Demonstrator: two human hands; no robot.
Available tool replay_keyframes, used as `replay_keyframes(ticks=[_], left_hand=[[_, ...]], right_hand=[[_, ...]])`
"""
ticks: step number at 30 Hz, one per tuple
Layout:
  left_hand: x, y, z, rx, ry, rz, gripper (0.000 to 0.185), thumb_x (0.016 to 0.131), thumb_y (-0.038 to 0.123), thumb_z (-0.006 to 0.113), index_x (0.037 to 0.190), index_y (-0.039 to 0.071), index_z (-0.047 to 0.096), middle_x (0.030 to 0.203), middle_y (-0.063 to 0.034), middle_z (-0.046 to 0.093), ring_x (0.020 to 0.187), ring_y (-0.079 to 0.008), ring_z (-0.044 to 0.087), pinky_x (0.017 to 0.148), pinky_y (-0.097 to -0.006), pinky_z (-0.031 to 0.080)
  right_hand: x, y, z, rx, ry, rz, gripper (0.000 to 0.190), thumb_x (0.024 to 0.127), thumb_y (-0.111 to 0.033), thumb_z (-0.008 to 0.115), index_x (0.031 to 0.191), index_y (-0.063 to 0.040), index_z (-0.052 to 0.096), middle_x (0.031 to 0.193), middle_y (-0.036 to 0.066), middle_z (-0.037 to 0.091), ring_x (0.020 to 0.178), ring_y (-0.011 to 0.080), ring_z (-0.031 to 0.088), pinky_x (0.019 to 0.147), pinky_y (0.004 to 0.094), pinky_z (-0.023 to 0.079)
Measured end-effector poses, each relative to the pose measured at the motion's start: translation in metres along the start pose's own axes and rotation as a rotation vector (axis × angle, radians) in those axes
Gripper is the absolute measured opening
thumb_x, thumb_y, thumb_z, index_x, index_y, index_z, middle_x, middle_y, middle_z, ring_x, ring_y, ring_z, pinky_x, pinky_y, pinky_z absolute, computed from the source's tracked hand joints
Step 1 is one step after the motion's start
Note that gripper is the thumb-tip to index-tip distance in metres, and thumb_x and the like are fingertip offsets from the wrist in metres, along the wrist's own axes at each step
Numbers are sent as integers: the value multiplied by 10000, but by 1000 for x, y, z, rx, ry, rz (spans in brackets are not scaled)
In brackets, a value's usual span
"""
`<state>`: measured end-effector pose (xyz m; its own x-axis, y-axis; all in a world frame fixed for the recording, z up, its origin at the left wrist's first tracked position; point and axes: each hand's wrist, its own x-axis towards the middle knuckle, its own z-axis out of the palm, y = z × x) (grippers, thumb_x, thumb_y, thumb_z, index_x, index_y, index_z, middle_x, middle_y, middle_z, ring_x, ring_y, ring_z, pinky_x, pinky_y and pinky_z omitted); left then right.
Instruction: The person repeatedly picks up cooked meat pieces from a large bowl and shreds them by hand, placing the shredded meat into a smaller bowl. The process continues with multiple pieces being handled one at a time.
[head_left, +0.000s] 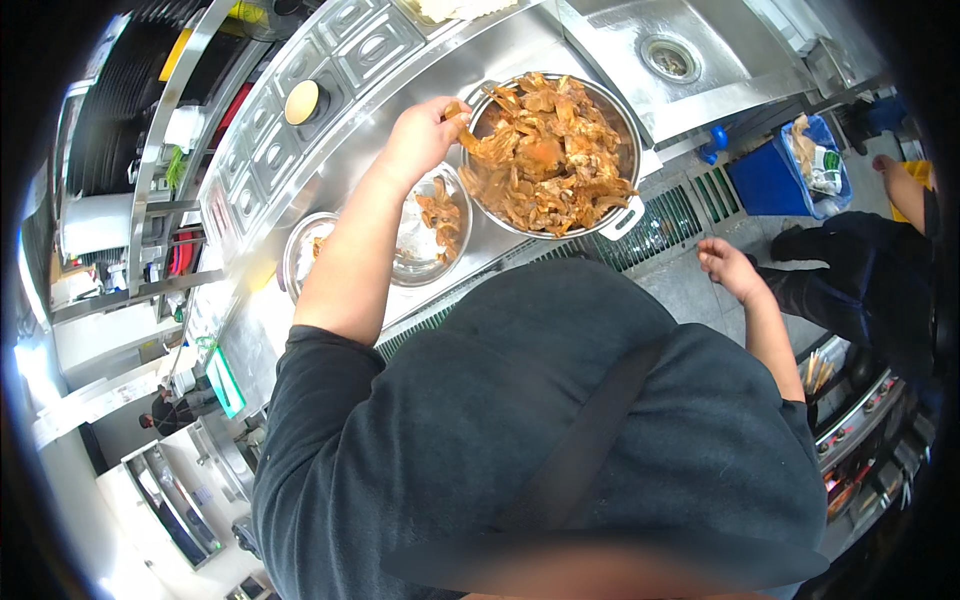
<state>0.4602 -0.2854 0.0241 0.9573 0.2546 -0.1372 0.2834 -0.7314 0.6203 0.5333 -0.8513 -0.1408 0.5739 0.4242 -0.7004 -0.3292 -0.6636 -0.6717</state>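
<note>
A large metal pot (628, 129) heaped with brown cooked meat pieces (559, 150) stands on the steel counter. My left hand (431, 135) is at the pot's left rim, its fingers closed on a brown meat piece (469, 140). Just below that hand, a round steel bowl (409, 276) holds several more brown pieces. A second steel bowl (294, 251) with a few scraps is partly hidden by my left forearm. My right hand (729, 268) hangs over the floor to the right of the pot, fingers curled; whether it holds anything small cannot be told.
Lidded steel containers (375, 49) line the counter's back. A sink (705, 45) adjoins beyond the pot. A blue bin (761, 176) with rubbish stands at the right, beside another person (862, 277) in dark clothes. A green drain grate (660, 225) runs along the floor.
</note>
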Motion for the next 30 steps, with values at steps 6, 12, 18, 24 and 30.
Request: replay_keyframes(ticks=[6,12,18,24,30], left_hand=[[-10,39,-35,-378,-36,40,218,1031,161,682,1211,38,698,1059,-42,753,920,-113,683,814,-271,567],[-21,59,-43,-862,-110,50,225,1030,107,662,1246,41,666,1113,-87,740,994,-165,711,845,-285,590],[-31,73,-22,-591,95,181,314,1000,54,689,1306,30,623,1148,-99,714,1009,-148,681,860,-296,579],[-87,88,18,-418,391,-25,727,907,212,831,1476,15,424,1219,-169,627,941,-228,677,817,-358,578],[-98,70,15,-95,206,-52,704,893,212,811,1483,27,475,1311,-216,650,1133,-351,686,992,-424,545]], right_hand=[[3,-170,6,228,-326,-478,527,1015,-288,678,1471,-70,528,1317,73,663,1118,165,648,917,330,545],[28,-281,122,753,-716,-554,765,1010,-530,652,1579,-91,391,1478,189,558,1306,334,624,1035,463,557],[46,-311,153,890,-1222,-387,572,1117,-481,454,1499,-57,482,1268,107,662,999,237,688,858,397,612],[57,-328,185,709,-593,-613,276,1123,-239,518,1312,-49,581,1168,39,652,1073,137,625,907,313,523],[49,-336,206,740,-613,-610,270,1090,-279,597,1204,-38,563,1139,53,616,1072,147,570,928,323,493]])
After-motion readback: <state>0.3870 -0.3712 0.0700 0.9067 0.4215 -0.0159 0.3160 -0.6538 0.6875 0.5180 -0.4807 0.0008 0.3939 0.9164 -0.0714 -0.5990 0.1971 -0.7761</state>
